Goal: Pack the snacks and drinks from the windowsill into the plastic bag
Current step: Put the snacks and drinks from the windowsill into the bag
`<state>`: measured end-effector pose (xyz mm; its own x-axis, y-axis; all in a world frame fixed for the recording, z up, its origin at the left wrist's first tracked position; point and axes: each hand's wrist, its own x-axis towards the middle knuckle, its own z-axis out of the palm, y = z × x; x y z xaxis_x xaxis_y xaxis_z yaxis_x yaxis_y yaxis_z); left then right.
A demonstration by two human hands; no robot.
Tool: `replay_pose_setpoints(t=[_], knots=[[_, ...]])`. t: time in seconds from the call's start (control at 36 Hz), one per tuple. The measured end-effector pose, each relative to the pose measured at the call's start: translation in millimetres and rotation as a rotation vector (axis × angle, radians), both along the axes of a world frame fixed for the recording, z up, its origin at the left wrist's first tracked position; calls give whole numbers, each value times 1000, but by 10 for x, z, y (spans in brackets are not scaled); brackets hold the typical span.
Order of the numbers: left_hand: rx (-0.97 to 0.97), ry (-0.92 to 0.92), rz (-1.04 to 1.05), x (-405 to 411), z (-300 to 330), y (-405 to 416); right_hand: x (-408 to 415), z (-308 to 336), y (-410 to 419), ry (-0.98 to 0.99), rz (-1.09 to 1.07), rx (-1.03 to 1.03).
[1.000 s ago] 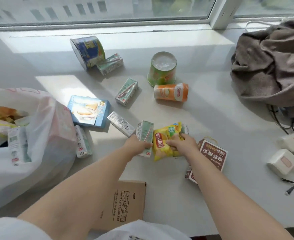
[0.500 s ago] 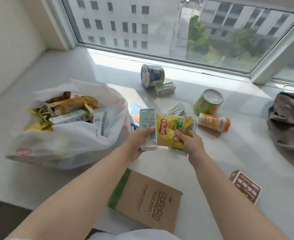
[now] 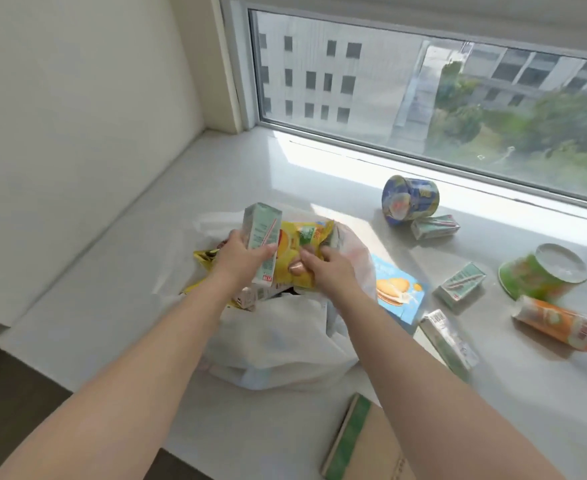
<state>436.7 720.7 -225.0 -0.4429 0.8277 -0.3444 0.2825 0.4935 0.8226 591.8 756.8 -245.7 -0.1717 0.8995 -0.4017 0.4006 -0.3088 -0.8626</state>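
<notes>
My left hand [image 3: 238, 259] grips a pale green drink carton [image 3: 262, 242] upright above the mouth of the white plastic bag [image 3: 278, 344]. My right hand [image 3: 326, 271] pinches a yellow chip packet [image 3: 300, 244] right beside it, also over the bag. Snacks lie inside the bag, mostly hidden by my hands. On the windowsill [image 3: 216, 174] to the right lie a blue biscuit box [image 3: 397, 292], a blue tub [image 3: 408, 199], three more green cartons [image 3: 434, 226] [image 3: 460, 285] [image 3: 449, 339], a green cup [image 3: 541, 273] and an orange tube [image 3: 562, 323].
A brown cardboard box [image 3: 364, 445] with a green stripe lies at the sill's near edge. The wall closes the left side and the window runs along the back. The sill drops off to a dark floor at lower left.
Both hands lifted the carton and the chip packet off the sill and carried them left, over the bag's mouth. My view swung left with them.
</notes>
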Motion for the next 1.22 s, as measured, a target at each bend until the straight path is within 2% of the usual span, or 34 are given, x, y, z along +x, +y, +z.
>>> replay_pose_setpoints(t=[0.08,0.14,0.19,0.42,0.47,0.53,0.67,0.72,0.81,0.86,1.03,1.08,1.17,1.22], knots=[[-240,270,-127,-114,-299,-41,-210,-328,-72,-270,177,-93],[-260,367,-144,-97,-494,-58,-283,-434,-77,-418,171,-90],[-235,432,-134,-98,-622,26,-331,-455,-21,-485,108,-55],[-197,482,-241,-170,-833,92,-331,-489,-28,-622,131,116],[-226,500,-247,-206,-920,69,-341,-538,-56,-686,179,167],[-298,539,-263,-222,-945,106,-335,-543,-12,-720,241,128],[-405,574,-304,-191,-836,225,-225,-540,132,-664,330,9],[-376,664,-297,-147,-738,235,-163,-527,118,-581,299,3],[-162,862,-313,19,-525,282,-38,-476,81,-371,134,65],[30,905,-388,234,-367,330,93,-446,37,-292,26,115],[334,747,-650,1139,-191,470,741,-370,-95,-223,-293,399],[377,663,-692,1465,-233,418,1047,-437,-138,-276,-368,396],[380,499,-762,1962,-447,230,1523,-654,-225,-365,-452,301],[348,455,-805,2252,-624,98,1804,-798,-276,-404,-466,219]])
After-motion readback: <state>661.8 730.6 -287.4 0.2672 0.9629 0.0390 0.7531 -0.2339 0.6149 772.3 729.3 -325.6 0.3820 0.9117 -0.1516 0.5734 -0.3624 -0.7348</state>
